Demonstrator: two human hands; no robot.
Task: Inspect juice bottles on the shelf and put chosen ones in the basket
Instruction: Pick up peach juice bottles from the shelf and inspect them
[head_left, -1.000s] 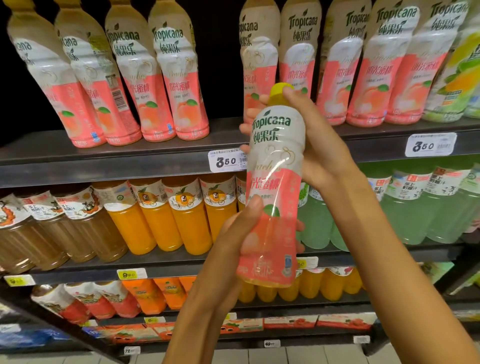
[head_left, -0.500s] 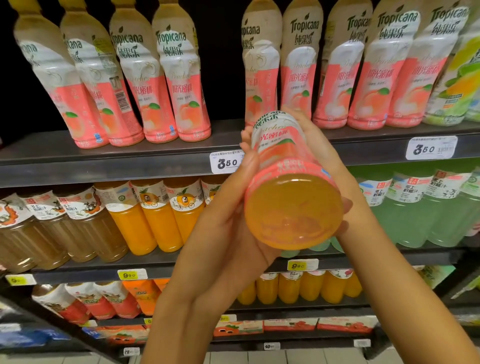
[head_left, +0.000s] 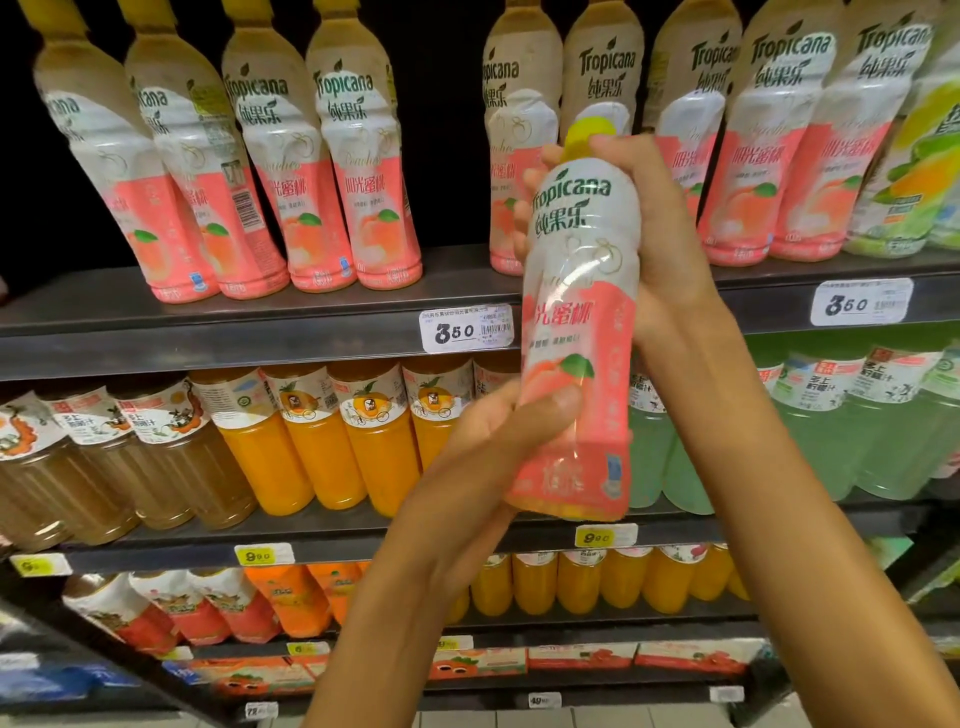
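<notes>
The peach juice bottle stands almost straight up in the air, in front of the shelves. Its long side runs up and down, and it leans a little to the right at the top. The yellow cap points up and the pink bottom points down. The label with the green word faces the camera.

The right hand holds the top half from behind — its fingers curl round the neck and touch the cap, and more fingertips peek out on the bottle's left side. The right arm comes up from the lower right corner.

The left hand holds the bottom half. Its thumb presses flat on the pink label, and its other fingers are hidden behind the bottle. The left arm comes up from the bottom middle.

Behind the bottle, the top shelf holds more pink bottles — with a white price tag on its edge. The next shelf down has orange bottles and pale green bottles.
</notes>
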